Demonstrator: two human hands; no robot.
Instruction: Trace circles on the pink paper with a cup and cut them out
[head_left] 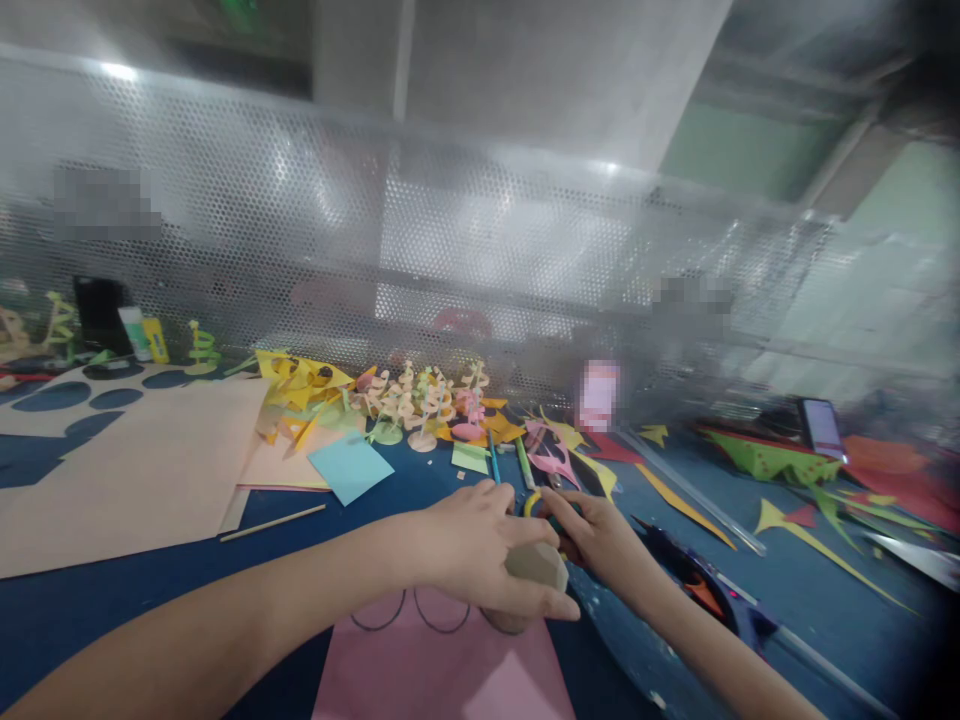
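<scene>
A pink sheet of paper (442,665) with dark drawn circles lies at the table's front. My left hand (480,550) is closed around a beige-grey rounded object (536,566) just above or on this sheet; its kind is unclear, and my fingers cover part of it. Close by on the right, the fingers of my right hand (592,535) are bent around scissors with yellow-and-dark handles (532,504). My fingers partly hide the handles. Beyond my hands lie a blue pencil (493,458) and a small green paper piece (470,457).
Large cream sheets (142,460), a light-blue paper square (351,467) and a thin stick (274,523) lie left. Several spiral paper decorations (409,395) stand at the back before a perforated metal panel (487,240). A dark-blue glue gun (697,580) and paper scraps lie right.
</scene>
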